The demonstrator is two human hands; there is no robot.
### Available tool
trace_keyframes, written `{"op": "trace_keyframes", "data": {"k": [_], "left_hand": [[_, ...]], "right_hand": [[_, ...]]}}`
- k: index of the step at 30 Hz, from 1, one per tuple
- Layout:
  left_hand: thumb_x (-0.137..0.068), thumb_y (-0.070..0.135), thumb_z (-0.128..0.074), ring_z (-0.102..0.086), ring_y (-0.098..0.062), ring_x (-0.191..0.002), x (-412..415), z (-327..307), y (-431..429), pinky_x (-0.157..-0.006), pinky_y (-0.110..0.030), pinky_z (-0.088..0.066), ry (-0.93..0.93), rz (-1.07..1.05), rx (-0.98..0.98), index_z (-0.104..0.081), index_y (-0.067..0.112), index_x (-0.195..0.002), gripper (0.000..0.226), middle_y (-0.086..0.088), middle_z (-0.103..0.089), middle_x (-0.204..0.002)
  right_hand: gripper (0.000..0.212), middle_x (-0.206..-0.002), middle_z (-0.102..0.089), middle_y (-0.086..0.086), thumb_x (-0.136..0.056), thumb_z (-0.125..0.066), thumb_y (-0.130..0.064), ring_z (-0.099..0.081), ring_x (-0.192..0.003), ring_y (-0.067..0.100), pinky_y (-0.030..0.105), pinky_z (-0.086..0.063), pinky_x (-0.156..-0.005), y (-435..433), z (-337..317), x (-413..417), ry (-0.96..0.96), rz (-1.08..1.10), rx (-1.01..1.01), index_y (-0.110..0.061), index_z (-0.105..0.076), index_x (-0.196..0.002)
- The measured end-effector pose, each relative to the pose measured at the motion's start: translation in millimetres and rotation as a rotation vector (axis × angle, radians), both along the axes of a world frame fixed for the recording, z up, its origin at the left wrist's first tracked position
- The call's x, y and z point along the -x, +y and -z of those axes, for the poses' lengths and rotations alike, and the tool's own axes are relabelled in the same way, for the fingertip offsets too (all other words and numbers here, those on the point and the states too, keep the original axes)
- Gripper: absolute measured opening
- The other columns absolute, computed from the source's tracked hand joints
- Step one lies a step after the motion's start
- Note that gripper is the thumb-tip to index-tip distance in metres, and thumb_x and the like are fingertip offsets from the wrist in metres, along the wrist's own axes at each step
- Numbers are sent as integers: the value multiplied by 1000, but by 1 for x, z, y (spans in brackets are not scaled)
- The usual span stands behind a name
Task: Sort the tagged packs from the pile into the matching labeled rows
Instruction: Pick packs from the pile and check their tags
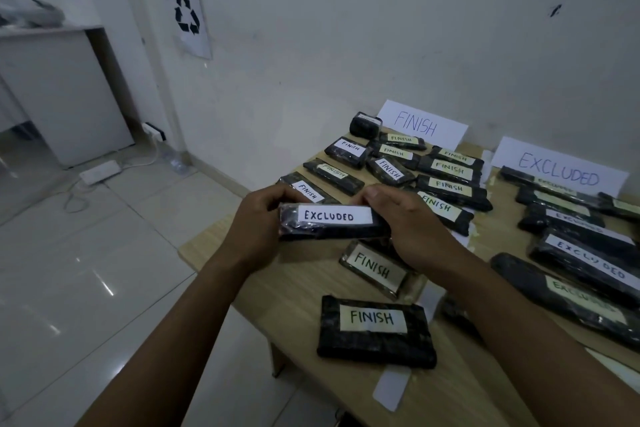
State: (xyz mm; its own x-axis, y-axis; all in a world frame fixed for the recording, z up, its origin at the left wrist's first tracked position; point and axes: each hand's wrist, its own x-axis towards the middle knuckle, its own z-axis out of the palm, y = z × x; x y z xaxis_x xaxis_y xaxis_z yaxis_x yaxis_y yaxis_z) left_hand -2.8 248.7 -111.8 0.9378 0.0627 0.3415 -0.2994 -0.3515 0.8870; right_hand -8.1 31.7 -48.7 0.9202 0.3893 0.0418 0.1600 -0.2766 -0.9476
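Observation:
A long black wrapped pack tagged EXCLUDED [329,224] is held above the table's left edge. My left hand [258,218] grips its left end and my right hand [401,218] grips its right end. Under my right hand lies a pack tagged FINISH [375,270], and another FINISH pack [375,329] lies nearer to me. At the back a paper sign FINISH [420,125] leans on the wall behind several FINISH packs [450,172]. To its right the EXCLUDED sign [561,168] stands behind several EXCLUDED packs [585,260].
The wooden table [287,284] stands against the white wall, with its left edge over a tiled floor. A white slip of paper [391,388] lies near the front. A power strip [100,172] with cables sits on the floor by a white cabinet [62,94].

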Motion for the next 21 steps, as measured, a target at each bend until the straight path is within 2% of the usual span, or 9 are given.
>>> {"op": "trace_keyframes", "data": {"k": [1, 3, 6, 8, 11, 13, 17, 20, 21], "left_hand": [[-89, -2, -60, -69, -13, -82, 2, -2, -3, -67, -36, -57, 32, 3, 81, -69, 10, -82, 16, -2, -72, -85], [-95, 20, -48, -68, -27, -87, 5, -6, -6, -70, -45, -53, 86, 47, 220, -69, 8, -83, 27, -10, -71, -89], [-94, 37, -36, -65, -35, -91, 11, -9, -9, -70, -42, -51, 105, 159, 300, -68, 11, -89, 41, -13, -69, -95], [-93, 38, -37, -65, -31, -91, 15, -9, -11, -69, -37, -52, 89, 207, 299, -66, 12, -95, 39, -10, -69, -97], [-82, 48, -55, -61, -36, -92, 17, -8, -11, -67, -34, -50, 73, 294, 273, -64, 8, -104, 46, -10, -67, -100], [-72, 44, -67, -64, -28, -90, 18, -10, -11, -67, -30, -53, 61, 305, 249, -62, 5, -104, 51, -7, -68, -99], [-71, 35, -71, -66, -22, -84, 20, -14, -12, -64, -27, -54, 24, 292, 263, -62, 5, -97, 41, -9, -69, -95], [-69, 34, -73, -63, -23, -80, 21, -13, -19, -64, -26, -54, 13, 317, 291, -62, 4, -98, 44, -10, -67, -94], [-68, 33, -73, -64, -23, -81, 21, -12, -24, -64, -27, -54, 19, 349, 288, -63, 5, -98, 42, -10, -67, -94]], "right_hand": [[42, -73, -61, 10, -102, -35, -30, -55, -55, 6, 12, -42, -51, -1, 0, 1, 7, 33, -19, -2, -64, -92], [44, -70, -59, 10, -102, -37, -32, -54, -52, 5, 11, -41, -49, -2, 3, 4, 5, 92, -24, -1, -65, -90], [41, -71, -61, 13, -102, -37, -33, -54, -59, 12, 22, -43, -57, -4, 11, 5, -102, 128, 25, -11, -66, -83], [39, -74, -63, 9, -102, -36, -34, -55, -63, 16, 30, -43, -61, -4, 18, 4, -190, 144, 87, -20, -66, -81], [36, -74, -64, 0, -102, -36, -36, -59, -69, 18, 37, -46, -68, -2, 26, 4, -252, 178, 104, -27, -65, -82], [35, -72, -62, -4, -102, -36, -37, -57, -68, 12, 35, -45, -66, 0, 29, 6, -275, 187, 119, -29, -64, -81], [28, -78, -61, -6, -100, -40, -38, -57, -73, 7, 32, -44, -68, 0, 27, 11, -270, 161, 136, -30, -64, -88], [15, -93, -60, -15, -91, -58, -42, -57, -87, 2, 21, -48, -71, -9, 16, 20, -265, 93, 118, -34, -64, -102], [19, -96, -60, -17, -87, -65, -40, -57, -91, 0, 17, -48, -72, -14, 11, 25, -295, 77, 138, -35, -64, -106]]}}
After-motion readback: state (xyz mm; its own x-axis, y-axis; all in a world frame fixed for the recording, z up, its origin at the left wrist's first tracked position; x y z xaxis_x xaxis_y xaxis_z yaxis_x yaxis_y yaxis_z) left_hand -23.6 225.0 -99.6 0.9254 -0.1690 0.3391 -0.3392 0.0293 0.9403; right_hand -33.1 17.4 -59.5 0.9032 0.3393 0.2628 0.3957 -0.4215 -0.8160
